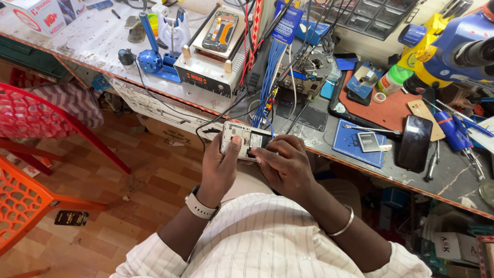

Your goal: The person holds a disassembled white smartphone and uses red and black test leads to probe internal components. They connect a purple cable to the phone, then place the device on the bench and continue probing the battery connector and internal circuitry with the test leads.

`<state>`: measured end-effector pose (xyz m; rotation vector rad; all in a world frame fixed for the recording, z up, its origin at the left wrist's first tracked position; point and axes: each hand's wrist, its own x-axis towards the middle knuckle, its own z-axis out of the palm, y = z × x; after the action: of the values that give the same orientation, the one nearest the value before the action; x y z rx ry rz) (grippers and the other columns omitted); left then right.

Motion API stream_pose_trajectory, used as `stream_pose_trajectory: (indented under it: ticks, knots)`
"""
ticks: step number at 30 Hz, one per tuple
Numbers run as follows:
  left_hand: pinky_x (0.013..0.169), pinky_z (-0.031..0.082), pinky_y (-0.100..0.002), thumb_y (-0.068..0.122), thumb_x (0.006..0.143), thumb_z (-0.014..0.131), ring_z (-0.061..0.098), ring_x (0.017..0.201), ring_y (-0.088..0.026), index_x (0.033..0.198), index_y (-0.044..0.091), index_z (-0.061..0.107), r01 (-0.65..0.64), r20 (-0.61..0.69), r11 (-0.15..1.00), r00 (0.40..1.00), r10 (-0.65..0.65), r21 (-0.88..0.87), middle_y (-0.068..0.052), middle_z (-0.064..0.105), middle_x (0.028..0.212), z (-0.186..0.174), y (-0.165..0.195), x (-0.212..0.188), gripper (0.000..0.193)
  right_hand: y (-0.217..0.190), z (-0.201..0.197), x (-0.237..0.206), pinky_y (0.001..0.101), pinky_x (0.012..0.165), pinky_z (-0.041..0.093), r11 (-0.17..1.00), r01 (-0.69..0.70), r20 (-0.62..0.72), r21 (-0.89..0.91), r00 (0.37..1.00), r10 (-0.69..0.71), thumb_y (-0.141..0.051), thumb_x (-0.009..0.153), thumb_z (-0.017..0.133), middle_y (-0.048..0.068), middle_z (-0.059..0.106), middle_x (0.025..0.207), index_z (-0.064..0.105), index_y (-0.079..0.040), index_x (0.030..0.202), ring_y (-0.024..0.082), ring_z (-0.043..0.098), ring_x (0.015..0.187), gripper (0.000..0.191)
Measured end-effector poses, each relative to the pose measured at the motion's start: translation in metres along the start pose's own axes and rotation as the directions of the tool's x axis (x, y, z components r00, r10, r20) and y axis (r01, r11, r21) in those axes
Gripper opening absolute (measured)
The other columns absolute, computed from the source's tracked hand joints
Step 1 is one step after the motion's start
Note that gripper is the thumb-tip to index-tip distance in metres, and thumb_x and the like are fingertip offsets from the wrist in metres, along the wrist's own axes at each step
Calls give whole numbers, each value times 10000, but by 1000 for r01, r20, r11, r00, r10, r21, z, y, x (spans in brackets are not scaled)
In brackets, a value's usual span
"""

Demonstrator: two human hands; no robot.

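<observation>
My left hand [219,167] grips a small white phone [242,139] with its back cover off, thumb lying across its left end. My right hand [284,162] holds the phone's right end, fingers curled over the open battery bay. The phone sits just in front of the workbench edge [170,100], above my lap. A pale watch is on my left wrist and a metal bangle on my right forearm.
On the bench: a heating plate machine [211,64], a blue stand [152,56], blue cables [270,77], a dark phone [415,142], a battery [368,141] on a blue mat, screwdrivers [453,131], a microscope [453,46]. Red plastic chairs [31,154] stand left.
</observation>
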<state>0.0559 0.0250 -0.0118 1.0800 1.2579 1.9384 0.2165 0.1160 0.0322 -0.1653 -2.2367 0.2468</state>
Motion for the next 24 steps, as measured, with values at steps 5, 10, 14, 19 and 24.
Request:
stream_pose_trajectory:
  ticks: [5,10,14,19,24]
  knots:
    - [702,646,-308,282,1062,523,708,851,-127,1215,-71,578,89,5,992,996,-89,-88,-106,712,1016,2,3,0,389,-1,0,-2,407,882,484,1000,-11,-10,20,1000,11,-67,897,782,38,676,890,745,-113,1128,244,657,912,238]
    - [704,647,-315,283,1065,526,714,852,-138,1225,-67,581,74,13,996,997,-73,-56,-112,711,1022,4,6,0,389,0,-1,-3,382,841,501,998,-29,8,59,1000,29,-55,887,788,48,679,881,749,-98,1114,247,652,888,235]
    - [713,650,-309,291,1064,516,718,868,-135,1224,-58,582,107,33,991,994,-104,-77,-104,718,1027,6,7,-1,390,-1,-1,-4,362,829,507,989,-105,20,103,994,104,-45,884,792,39,702,869,765,-93,1089,230,653,865,213]
    - [705,639,-304,277,1072,505,715,864,-133,1222,-53,587,128,63,987,990,-122,-97,-96,722,1025,6,7,-1,372,-3,-2,-3,354,839,510,984,-149,-21,93,988,152,-37,871,784,39,708,882,767,-89,1075,224,657,881,211]
    - [696,635,-307,249,1081,503,712,850,-138,1207,-52,596,121,51,988,992,-117,-93,-103,724,999,6,8,-1,339,-4,-3,-2,353,845,497,986,-126,-11,107,992,128,-39,861,801,25,692,842,771,-100,1049,205,659,841,200]
